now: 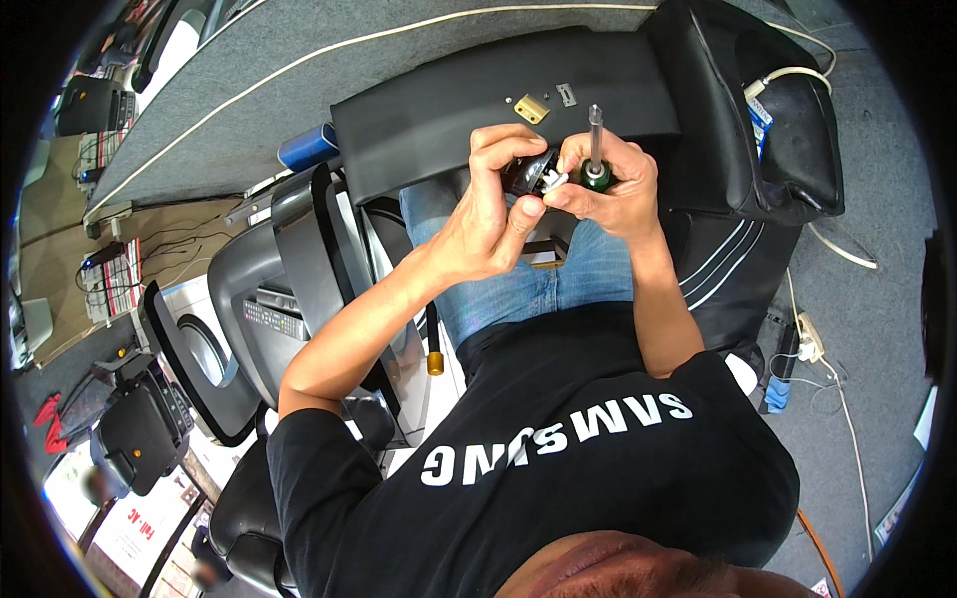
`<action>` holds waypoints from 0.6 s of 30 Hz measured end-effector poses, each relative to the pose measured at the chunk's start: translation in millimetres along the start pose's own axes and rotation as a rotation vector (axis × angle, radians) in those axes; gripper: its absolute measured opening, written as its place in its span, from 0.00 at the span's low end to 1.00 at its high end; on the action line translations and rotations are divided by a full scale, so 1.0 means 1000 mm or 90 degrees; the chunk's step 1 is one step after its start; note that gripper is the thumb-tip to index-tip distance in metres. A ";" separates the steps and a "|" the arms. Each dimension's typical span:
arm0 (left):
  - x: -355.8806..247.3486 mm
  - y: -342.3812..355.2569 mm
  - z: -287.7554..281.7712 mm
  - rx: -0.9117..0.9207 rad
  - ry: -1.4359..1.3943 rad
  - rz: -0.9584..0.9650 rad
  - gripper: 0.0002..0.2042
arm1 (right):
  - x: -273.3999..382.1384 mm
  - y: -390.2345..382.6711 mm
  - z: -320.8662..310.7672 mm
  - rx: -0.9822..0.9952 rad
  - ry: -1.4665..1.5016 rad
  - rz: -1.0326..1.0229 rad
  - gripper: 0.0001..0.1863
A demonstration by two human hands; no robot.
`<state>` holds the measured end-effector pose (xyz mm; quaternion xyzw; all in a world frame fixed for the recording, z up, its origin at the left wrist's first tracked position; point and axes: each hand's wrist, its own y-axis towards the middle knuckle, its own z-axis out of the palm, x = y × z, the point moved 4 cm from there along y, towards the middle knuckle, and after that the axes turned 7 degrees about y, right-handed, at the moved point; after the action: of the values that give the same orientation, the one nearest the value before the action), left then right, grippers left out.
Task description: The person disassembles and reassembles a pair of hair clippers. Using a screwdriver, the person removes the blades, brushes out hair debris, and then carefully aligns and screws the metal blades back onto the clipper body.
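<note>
My left hand (pixel 488 214) is closed around a dark, glossy hair clipper (pixel 528 171), its open end turned to the right. A small white part (pixel 553 180) shows at that end, and the thumb and index finger of my right hand (pixel 626 194) meet there. Tucked in the same right hand is a screwdriver (pixel 596 140) with a green handle, its shaft pointing away from me. On the black padded bench beyond my hands lie a gold clipper blade (pixel 531 109), a slotted silver plate (pixel 566 95) and tiny pieces like screws. My fingers hide much of the clipper.
The black padded bench (pixel 419 130) spans the far side of my lap, with a black armrest (pixel 743 110) at its right. A blue cylindrical object (pixel 307 148) sits by its left end. Left of me, a black chair (pixel 249 279) holds a remote control (pixel 274 320).
</note>
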<state>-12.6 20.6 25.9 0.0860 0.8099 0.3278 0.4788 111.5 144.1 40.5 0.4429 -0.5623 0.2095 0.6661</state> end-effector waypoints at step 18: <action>-0.001 0.001 -0.004 -0.001 0.001 -0.024 0.24 | 0.009 -0.002 0.009 -0.036 -0.096 -0.143 0.17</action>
<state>-15.6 19.0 28.3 0.0701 0.8113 0.3194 0.4846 110.4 134.1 47.9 0.4985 -0.5631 0.0839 0.6537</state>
